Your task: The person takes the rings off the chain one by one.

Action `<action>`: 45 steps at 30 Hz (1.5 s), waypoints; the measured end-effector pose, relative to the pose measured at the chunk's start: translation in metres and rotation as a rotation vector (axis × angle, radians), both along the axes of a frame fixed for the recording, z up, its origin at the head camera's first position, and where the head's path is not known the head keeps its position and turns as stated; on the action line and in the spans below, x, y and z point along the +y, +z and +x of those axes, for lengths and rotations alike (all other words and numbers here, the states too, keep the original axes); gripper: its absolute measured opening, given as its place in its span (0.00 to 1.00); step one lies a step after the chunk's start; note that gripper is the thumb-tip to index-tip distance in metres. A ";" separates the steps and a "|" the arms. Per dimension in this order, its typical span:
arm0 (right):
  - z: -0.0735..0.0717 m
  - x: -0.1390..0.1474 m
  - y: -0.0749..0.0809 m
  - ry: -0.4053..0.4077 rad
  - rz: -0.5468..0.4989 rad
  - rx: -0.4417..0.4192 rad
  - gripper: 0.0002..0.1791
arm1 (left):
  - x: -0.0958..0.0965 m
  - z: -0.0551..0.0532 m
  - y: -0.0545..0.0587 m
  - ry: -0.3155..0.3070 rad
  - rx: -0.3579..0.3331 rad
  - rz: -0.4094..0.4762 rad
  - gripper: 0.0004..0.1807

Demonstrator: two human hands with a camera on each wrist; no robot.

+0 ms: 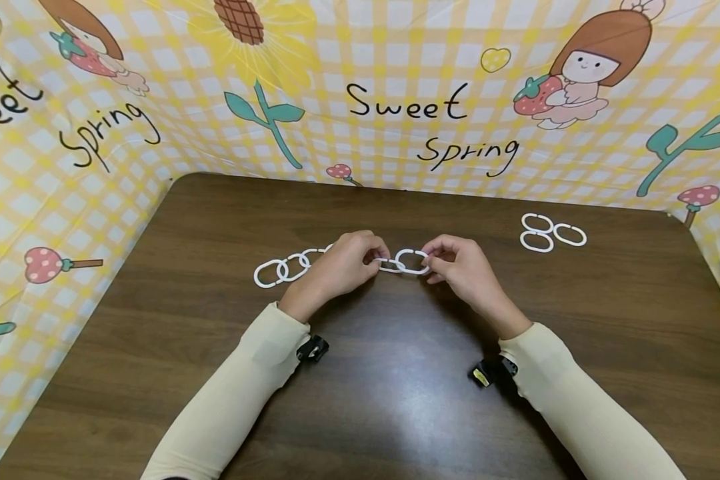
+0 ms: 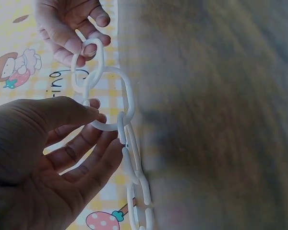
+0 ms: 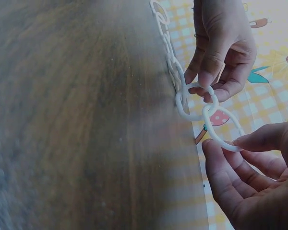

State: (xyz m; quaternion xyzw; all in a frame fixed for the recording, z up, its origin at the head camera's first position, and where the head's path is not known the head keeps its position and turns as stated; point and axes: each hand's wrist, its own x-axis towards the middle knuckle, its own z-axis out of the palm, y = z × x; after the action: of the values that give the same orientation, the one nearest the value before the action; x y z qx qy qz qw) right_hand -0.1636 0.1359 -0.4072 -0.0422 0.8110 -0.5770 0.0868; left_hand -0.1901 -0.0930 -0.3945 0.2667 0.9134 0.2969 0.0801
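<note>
A chain of white oval links (image 1: 270,274) runs from the left side of the table to between the two hands. My left hand (image 1: 347,263) pinches one link (image 2: 129,93) near the chain's right end between thumb and fingers. The end link (image 1: 412,262) is looped through that one, and my right hand (image 1: 461,268) pinches its right side with thumb and fingertips. In the right wrist view, the end link (image 3: 222,128) hooks through the link the left hand holds. Part of the chain is hidden behind the left hand in the head view.
Three loose white links (image 1: 537,241) lie close together at the back right of the brown table (image 1: 360,413). A yellow checked cloth (image 1: 384,60) with printed figures hangs behind and to the left. Small black devices (image 1: 313,349) are worn at both wrists.
</note>
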 end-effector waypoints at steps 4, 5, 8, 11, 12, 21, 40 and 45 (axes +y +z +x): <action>0.001 0.000 0.001 -0.001 0.001 -0.001 0.08 | 0.000 0.000 0.000 0.003 0.000 0.014 0.07; 0.001 0.000 0.001 -0.001 0.002 -0.001 0.08 | 0.000 0.000 0.000 0.004 -0.001 0.018 0.07; 0.001 0.000 0.001 0.000 0.005 0.000 0.09 | 0.000 0.000 0.000 0.010 -0.005 0.028 0.07; 0.001 0.000 0.000 0.000 0.009 0.000 0.08 | 0.000 0.000 0.000 0.015 -0.008 0.035 0.07; 0.001 0.000 0.000 0.000 0.011 0.000 0.08 | 0.000 0.000 0.000 0.016 -0.009 0.036 0.07; 0.000 0.001 -0.003 -0.002 0.029 -0.008 0.08 | 0.000 0.000 0.000 0.035 -0.027 0.057 0.07; -0.001 0.001 -0.004 -0.004 0.030 -0.003 0.08 | 0.000 -0.001 -0.001 0.052 -0.037 0.079 0.10; -0.001 0.001 -0.003 -0.004 0.024 -0.002 0.08 | 0.000 -0.002 0.000 0.049 -0.042 0.071 0.10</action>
State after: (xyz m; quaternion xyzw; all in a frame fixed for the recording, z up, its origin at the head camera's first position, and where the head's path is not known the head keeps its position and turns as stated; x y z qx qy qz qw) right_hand -0.1642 0.1367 -0.4100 -0.0389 0.8180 -0.5673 0.0870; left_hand -0.1921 -0.0930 -0.3944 0.2405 0.9067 0.3366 0.0826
